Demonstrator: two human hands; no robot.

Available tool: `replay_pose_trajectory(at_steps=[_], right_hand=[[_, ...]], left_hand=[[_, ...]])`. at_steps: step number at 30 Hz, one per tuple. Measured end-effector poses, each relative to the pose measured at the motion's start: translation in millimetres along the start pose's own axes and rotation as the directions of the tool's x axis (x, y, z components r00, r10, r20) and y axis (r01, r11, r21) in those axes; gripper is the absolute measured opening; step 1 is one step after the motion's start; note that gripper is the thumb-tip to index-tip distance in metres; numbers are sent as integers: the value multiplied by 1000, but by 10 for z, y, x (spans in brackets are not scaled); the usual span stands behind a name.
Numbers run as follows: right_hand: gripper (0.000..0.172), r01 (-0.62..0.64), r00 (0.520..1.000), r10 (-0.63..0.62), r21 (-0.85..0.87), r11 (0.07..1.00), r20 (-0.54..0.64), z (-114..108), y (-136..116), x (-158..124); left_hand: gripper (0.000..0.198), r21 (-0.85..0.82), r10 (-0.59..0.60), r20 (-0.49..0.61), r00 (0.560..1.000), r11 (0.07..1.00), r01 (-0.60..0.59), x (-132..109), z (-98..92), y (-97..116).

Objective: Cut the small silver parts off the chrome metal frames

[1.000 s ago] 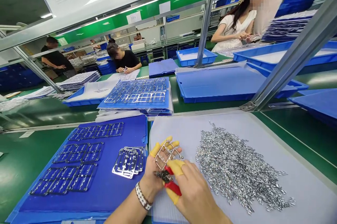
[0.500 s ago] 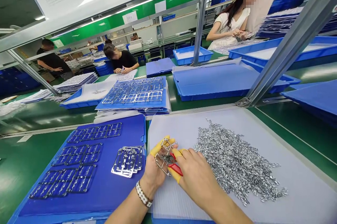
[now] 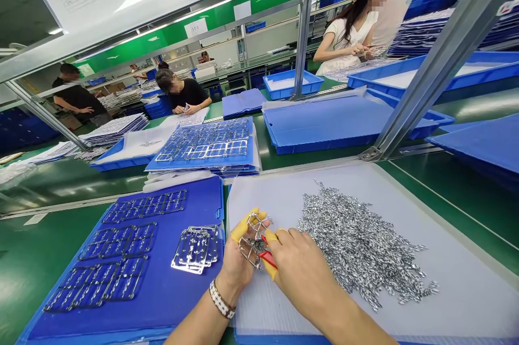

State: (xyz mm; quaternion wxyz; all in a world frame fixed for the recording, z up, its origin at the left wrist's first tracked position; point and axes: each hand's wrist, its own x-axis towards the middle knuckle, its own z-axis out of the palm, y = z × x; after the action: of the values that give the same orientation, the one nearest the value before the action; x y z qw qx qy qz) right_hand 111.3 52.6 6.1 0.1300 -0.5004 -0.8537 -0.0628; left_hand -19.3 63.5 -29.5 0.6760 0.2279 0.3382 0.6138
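Observation:
My left hand point(image 3: 237, 258), with yellow finger covers, holds a small silver metal frame point(image 3: 253, 219) over the edge of a whitish sheet point(image 3: 275, 310). In my right hand point(image 3: 302, 264) are pliers with red handles point(image 3: 267, 258); their jaws lie inside the metal frame. Right of my hands spreads a large pile of small silver links point(image 3: 360, 242). On the blue board point(image 3: 162, 302) to the left rests a small stack of metal frames point(image 3: 197, 249), and further left are rows of similar frames point(image 3: 115, 242).
Behind the work surface stand a stack of blue boards with frames on top point(image 3: 206, 142) and a blue tray point(image 3: 324, 120). A slanted metal post point(image 3: 441, 64) rises at the right. Several people work beyond, one in a white top point(image 3: 348, 37).
The view has shifted slightly. The pliers' red handles appear closer together, and my right hand has tilted a little. My left hand still holds the metal frame.

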Motion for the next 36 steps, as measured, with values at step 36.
replay_pose_trajectory(at_steps=[36], right_hand=[[16, -135, 985, 132, 15, 991, 113, -55, 327, -31]], left_hand=[[32, -119, -185, 36, 982, 975, 188, -19, 23, 0]])
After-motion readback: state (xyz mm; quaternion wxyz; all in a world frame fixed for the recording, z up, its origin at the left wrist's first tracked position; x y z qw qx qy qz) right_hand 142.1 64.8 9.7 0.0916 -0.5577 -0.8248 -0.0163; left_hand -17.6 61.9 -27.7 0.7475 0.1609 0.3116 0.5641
